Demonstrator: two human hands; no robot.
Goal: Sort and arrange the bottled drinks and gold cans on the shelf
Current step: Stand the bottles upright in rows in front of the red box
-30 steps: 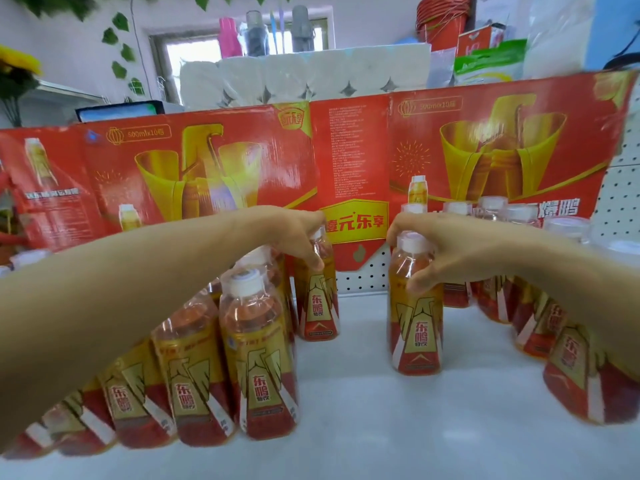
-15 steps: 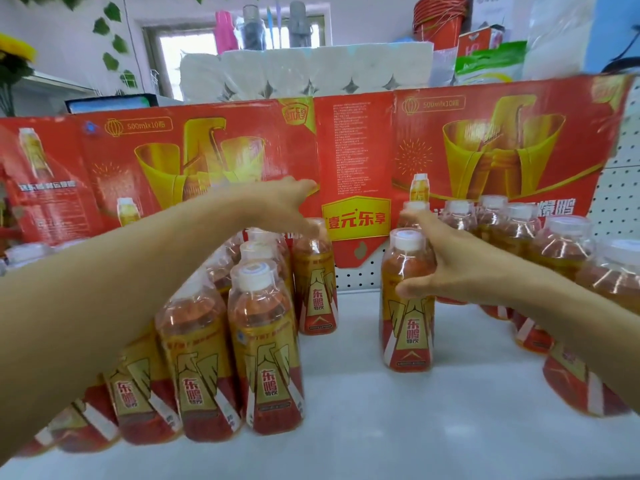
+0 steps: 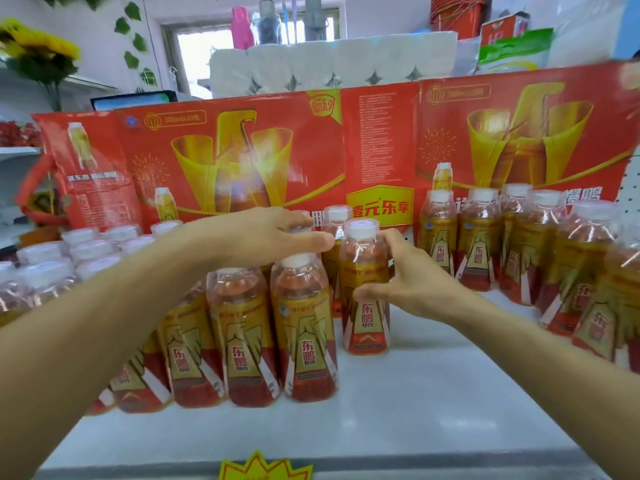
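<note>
**Both hands among the bottles, mid-shelf**

Nearest: yellow starburst price tag (image 3: pixel 265 467) on front lip of white shelf (image 3: pixel 415 410). Bare strip of shelf behind it.

Left cluster of bottled drinks (image 3: pixel 239 341) standing upright in rows, white caps, gold-and-red labels, front row close to shelf edge. Left hand (image 3: pixel 263 237) stretched flat over caps at right end of this cluster, fingers straight and together, palm down, resting on or just above caps; contact not certain.

Single bottle (image 3: pixel 365 289) upright just right of left cluster, apart from right group. Right hand (image 3: pixel 412 282) clamped on it: thumb across front of label, fingers curled round far side. Another bottle (image 3: pixel 334 230) just behind, between the two hands.

Right group of bottles (image 3: pixel 519 258) upright, running from back of shelf toward near right edge, well apart from held bottle.

Behind all bottles: red cardboard display panel (image 3: pixel 242 161) with gold cup artwork, spanning shelf width. Above it, white paper rolls (image 3: pixel 332 64). Far left, yellow flowers (image 3: pixel 38 50), blurred. No gold cans made out
</note>
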